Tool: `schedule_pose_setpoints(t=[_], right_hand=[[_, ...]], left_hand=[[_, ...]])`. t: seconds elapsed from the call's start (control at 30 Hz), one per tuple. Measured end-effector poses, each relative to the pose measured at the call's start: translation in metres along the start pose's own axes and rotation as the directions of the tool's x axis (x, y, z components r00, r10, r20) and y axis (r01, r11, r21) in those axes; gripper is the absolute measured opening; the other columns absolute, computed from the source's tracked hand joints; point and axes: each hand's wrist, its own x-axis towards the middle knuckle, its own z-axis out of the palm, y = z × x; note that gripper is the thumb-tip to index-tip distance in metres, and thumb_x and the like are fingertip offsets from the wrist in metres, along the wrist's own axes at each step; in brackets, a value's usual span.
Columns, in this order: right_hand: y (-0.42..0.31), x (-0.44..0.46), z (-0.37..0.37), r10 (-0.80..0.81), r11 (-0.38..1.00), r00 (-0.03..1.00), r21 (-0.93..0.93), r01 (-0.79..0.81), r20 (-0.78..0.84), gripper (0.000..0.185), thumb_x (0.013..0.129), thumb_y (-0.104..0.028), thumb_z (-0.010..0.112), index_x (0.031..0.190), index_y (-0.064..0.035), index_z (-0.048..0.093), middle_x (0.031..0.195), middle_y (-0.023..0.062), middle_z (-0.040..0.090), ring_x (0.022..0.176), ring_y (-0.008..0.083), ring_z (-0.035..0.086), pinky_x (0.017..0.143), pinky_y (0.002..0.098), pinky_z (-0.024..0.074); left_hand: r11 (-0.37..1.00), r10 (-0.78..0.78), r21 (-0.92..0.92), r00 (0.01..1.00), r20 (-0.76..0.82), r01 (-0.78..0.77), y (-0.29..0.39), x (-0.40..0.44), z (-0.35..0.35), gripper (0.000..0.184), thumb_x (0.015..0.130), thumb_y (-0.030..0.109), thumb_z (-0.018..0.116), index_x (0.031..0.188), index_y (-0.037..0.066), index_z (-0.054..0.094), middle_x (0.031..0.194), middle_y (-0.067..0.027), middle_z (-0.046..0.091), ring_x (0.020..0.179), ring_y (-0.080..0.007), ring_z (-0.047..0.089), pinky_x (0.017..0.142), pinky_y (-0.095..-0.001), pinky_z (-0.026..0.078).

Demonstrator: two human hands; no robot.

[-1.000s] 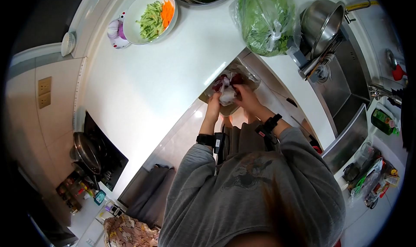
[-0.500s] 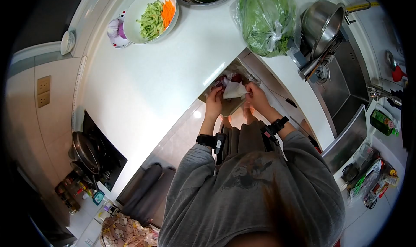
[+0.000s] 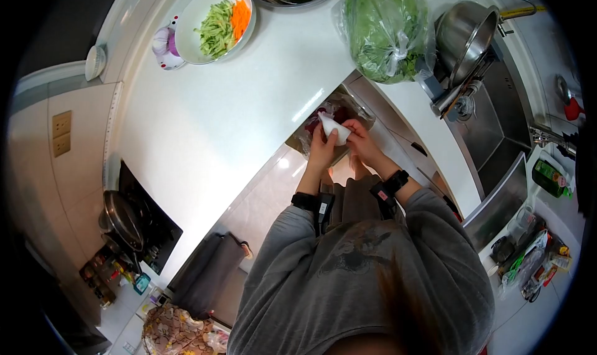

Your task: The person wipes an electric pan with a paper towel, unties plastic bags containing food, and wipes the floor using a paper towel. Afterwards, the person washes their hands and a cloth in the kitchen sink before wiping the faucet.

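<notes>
Both of my hands are together over a lined trash bin (image 3: 357, 106) below the counter's edge. A crumpled white tissue (image 3: 334, 130) is bunched between them. My left hand (image 3: 321, 151) is closed on the tissue's left side, thumb pressed on it. My right hand (image 3: 364, 144) grips its right end, with the fingertips partly hidden. Beneath the tissue, dark reddish-purple scraps (image 3: 342, 113) lie in the bin; their kind is hard to make out.
On the white counter (image 3: 211, 125) stand a bowl (image 3: 189, 47) of shredded green and orange vegetables, a purple onion (image 3: 163, 42) and a bag of leafy greens (image 3: 385, 34). A steel pot (image 3: 463, 41) sits by the sink (image 3: 497, 131). A stove with a pan (image 3: 124, 218) is at left.
My hands have come closer together. The tissue, spread like a flat sheet before, is now bunched up, with my left hand holding it too.
</notes>
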Motion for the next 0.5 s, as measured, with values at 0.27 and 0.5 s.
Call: schedule_pose_setpoints(t=[0.27, 0.5], right_hand=[[0.003, -0.003, 0.0, -0.172, 0.966, 0.96, -0.229, 0.12, -0.222, 0.022, 0.079, -0.005, 0.049, 0.1, -0.0069, 0.045, 0.099, 0.0045, 0.048, 0.09, 0.0132, 0.047, 0.078, 0.0251, 0.0403], [-0.017, -0.014, 0.025, -0.453, 0.267, 0.833, -0.844, 0.466, 0.317, 0.039, 0.068, -0.006, 0.059, 0.105, -0.0044, 0.047, 0.106, 0.0122, 0.047, 0.099, 0.0248, 0.045, 0.084, 0.0322, 0.0367]], left_hand=[[0.961, 0.119, 0.263, 0.984, -0.131, -0.082, -0.009, 0.007, -0.01, 0.029, 0.077, 0.018, 0.058, 0.097, -0.002, 0.05, 0.085, -0.009, 0.056, 0.077, -0.0151, 0.054, 0.067, -0.0269, 0.043], [0.92, 0.153, 0.385, 0.973, -0.171, -0.077, -0.004, 0.007, -0.01, 0.033, 0.075, 0.018, 0.058, 0.1, -0.001, 0.048, 0.087, -0.0132, 0.056, 0.078, -0.0193, 0.055, 0.066, -0.0296, 0.043]])
